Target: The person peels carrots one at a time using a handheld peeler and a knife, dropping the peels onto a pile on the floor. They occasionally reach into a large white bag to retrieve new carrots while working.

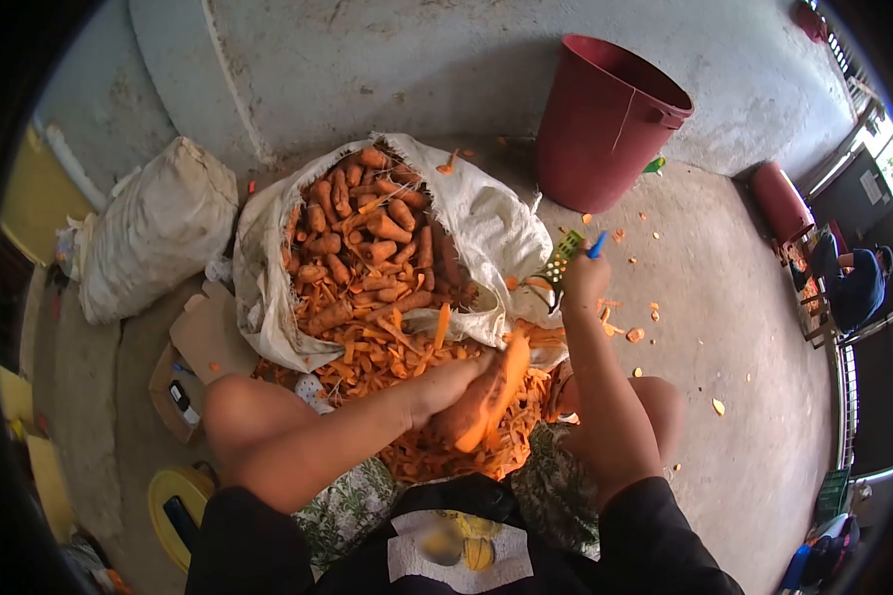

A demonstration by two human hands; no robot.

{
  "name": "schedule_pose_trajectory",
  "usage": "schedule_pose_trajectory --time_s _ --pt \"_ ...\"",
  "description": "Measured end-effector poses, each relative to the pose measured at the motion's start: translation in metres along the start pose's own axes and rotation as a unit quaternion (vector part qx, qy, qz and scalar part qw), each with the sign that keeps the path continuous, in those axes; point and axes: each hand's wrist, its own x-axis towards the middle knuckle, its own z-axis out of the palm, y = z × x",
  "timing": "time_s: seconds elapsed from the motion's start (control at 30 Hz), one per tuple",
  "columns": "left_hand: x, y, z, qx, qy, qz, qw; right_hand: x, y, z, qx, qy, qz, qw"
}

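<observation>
A large carrot, partly peeled to bright orange, is gripped by my left hand above a heap of orange peelings. Raised to the right, my right hand is closed on a tool with a blue handle; its blade is hard to make out. A green perforated thing shows just left of that hand. In front of me a white sack lies open, full of unpeeled carrots.
A tall red bin stands by the wall, with a full white sack at the left. Cardboard and a yellow stool are near my left knee. Scraps dot the floor. Another person sits far right.
</observation>
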Motion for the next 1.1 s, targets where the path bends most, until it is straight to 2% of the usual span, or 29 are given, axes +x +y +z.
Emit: schedule_pose_trajectory --time_s 0.07,0.13,0.2,0.27,0.3,0.33,0.37,0.4,0.43,0.47,0.53,0.57,0.63,0.67,0.73,0.8,0.87,0.9,0.93,0.97,1.0,1.03,1.07,1.1 --pt "0.001 0.007 -0.012 -0.126 -0.031 0.013 0.991 -0.010 -0.011 -0.008 0.062 -0.036 -0.039 0.997" --pt "-0.002 0.016 -0.016 -0.184 0.012 0.030 0.982 -0.048 -0.036 -0.011 0.137 -0.143 -0.004 0.980" --pt "0.020 0.001 -0.037 -0.268 -0.032 0.047 0.962 -0.101 -0.065 -0.020 0.186 -0.230 0.006 0.955" --pt "0.014 0.006 -0.032 -0.273 -0.038 0.051 0.960 -0.122 -0.052 -0.016 0.090 -0.237 -0.107 0.961" --pt "0.011 0.008 -0.028 -0.278 -0.046 0.055 0.958 -0.125 -0.048 -0.015 0.089 -0.238 -0.106 0.962" --pt "0.009 0.008 -0.024 -0.278 -0.046 0.053 0.958 -0.128 -0.044 -0.013 0.043 -0.222 -0.144 0.963" --pt "0.008 0.010 -0.022 -0.266 -0.026 0.049 0.962 -0.128 -0.040 -0.011 -0.002 -0.205 -0.183 0.961" --pt "0.008 0.010 -0.020 -0.256 -0.005 0.046 0.966 -0.121 -0.036 -0.008 -0.003 -0.206 -0.183 0.961" --pt "0.031 -0.010 -0.041 -0.174 -0.029 0.052 0.983 -0.108 -0.032 -0.002 0.004 -0.177 -0.140 0.974" --pt "0.023 -0.005 -0.034 -0.173 -0.028 0.052 0.983 -0.093 -0.027 0.003 0.012 -0.146 -0.096 0.984" --pt "0.001 0.009 -0.014 -0.134 -0.029 -0.030 0.990 -0.045 -0.010 0.007 0.040 -0.076 -0.065 0.994" --pt "0.001 0.010 -0.014 -0.132 -0.030 -0.032 0.990 -0.034 -0.009 0.001 0.040 -0.074 -0.064 0.994" --pt "0.000 0.013 -0.017 -0.137 -0.023 -0.011 0.990 -0.020 -0.009 -0.003 0.030 -0.027 0.008 0.999" --pt "-0.001 0.015 -0.020 -0.140 -0.019 -0.001 0.990 -0.027 -0.015 -0.005 0.030 -0.027 0.008 0.999" --pt "0.004 0.014 -0.028 -0.171 -0.052 0.001 0.984 -0.059 -0.036 -0.012 0.172 -0.163 0.028 0.971" --pt "0.012 0.012 -0.031 -0.243 0.011 0.004 0.970 -0.100 -0.044 -0.011 0.209 -0.219 -0.025 0.953" --pt "0.019 0.005 -0.033 -0.252 -0.003 0.031 0.967 -0.127 -0.037 -0.009 0.119 -0.225 -0.100 0.962" --pt "0.017 0.005 -0.028 -0.255 0.005 0.049 0.966 -0.133 -0.045 -0.016 0.055 -0.221 -0.138 0.964" --pt "0.016 0.005 -0.025 -0.257 0.014 0.068 0.964 -0.130 -0.041 -0.014 0.054 -0.221 -0.136 0.964" --pt "0.016 0.005 -0.028 -0.184 0.026 0.029 0.982 -0.122 -0.034 -0.008 0.051 -0.190 -0.138 0.971" --pt "0.013 0.006 -0.024 -0.184 0.026 0.028 0.982 -0.109 -0.026 0.000 0.048 -0.158 -0.141 0.976" --pt "0.006 0.009 -0.017 -0.148 0.001 -0.008 0.989 -0.081 -0.011 0.009 0.063 -0.115 -0.116 0.984" --pt "0.002 0.009 -0.012 -0.111 -0.024 -0.045 0.993 -0.064 -0.030 -0.005 0.021 -0.125 -0.054 0.990" --pt "0.001 0.005 -0.012 -0.063 -0.064 -0.009 0.996 -0.033 -0.008 0.002 0.026 -0.054 -0.036 0.998"
